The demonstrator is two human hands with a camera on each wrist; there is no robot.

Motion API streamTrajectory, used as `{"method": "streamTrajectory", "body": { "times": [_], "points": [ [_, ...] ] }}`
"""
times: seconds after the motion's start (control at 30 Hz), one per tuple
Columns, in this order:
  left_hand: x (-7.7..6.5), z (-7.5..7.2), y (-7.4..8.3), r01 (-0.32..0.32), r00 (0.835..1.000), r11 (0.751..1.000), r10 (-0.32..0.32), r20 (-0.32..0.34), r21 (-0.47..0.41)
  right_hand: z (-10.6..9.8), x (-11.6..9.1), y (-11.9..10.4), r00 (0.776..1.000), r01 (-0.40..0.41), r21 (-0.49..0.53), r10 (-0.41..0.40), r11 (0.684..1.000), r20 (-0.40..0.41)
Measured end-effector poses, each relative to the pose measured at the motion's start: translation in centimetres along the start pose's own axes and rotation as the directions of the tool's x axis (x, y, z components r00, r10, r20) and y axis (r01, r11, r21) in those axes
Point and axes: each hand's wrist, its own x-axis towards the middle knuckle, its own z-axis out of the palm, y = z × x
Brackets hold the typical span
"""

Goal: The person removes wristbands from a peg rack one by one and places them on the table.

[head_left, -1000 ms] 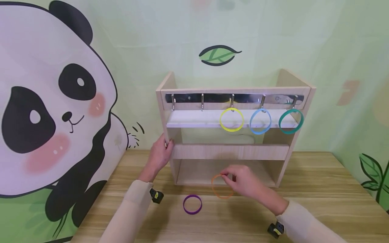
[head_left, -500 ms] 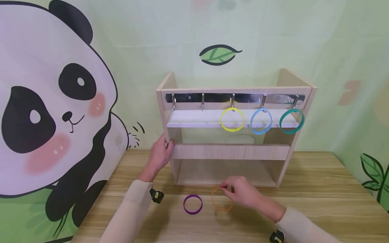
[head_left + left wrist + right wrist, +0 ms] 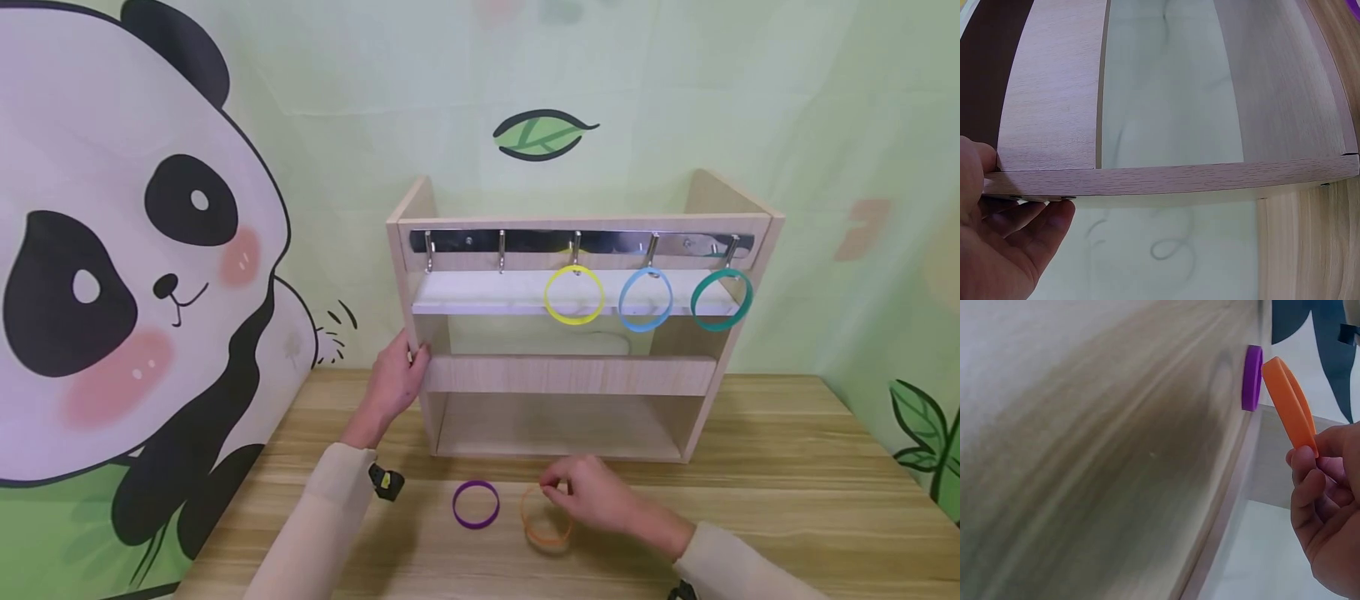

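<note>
My right hand (image 3: pixel 596 496) pinches an orange wristband (image 3: pixel 551 542) by its far edge, between thumb and fingers. The band tilts close over the table in front of a light wooden shelf rack (image 3: pixel 570 375). In the right wrist view the same orange wristband (image 3: pixel 1290 403) stands up from the fingertips. Just left of it, a purple wristband (image 3: pixel 476 526) lies flat on the table. My left hand (image 3: pixel 393 375) grips the rack's left side panel; in the left wrist view, thumb and fingers take opposite faces of that panel (image 3: pixel 1172 179).
A metal hook rail (image 3: pixel 540 242) crosses the rack's upper front. Yellow (image 3: pixel 573 321), light blue (image 3: pixel 645 327) and green wristbands (image 3: pixel 718 326) hang from its middle and right hooks; the two left hooks are bare. Behind the wooden table (image 3: pixel 780 467) stands a panda-print backdrop (image 3: pixel 375 125).
My right hand has come down and nearer with the orange wristband, from before the rack's bottom shelf to low over the table. The left hand keeps its grip on the panel.
</note>
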Motion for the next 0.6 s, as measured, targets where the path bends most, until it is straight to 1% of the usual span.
{"method": "streamTrajectory", "body": {
  "times": [0.27,0.43,0.6],
  "points": [
    [0.1,0.1,-0.2,-0.007,1.0,1.0,0.007,-0.005,-0.004,0.9,-0.1,0.6,0.999,-0.023,0.003,0.023,1.0,0.048],
    [0.1,0.0,-0.2,-0.003,1.0,1.0,0.003,-0.001,-0.005,1.2,0.1,0.8,0.999,-0.014,-0.007,0.014,1.0,0.049],
    [0.1,0.0,-0.2,0.0,1.0,1.0,0.0,0.007,-0.008,1.5,0.4,1.5,0.997,-0.046,-0.013,0.047,0.999,0.066]
  ]
}}
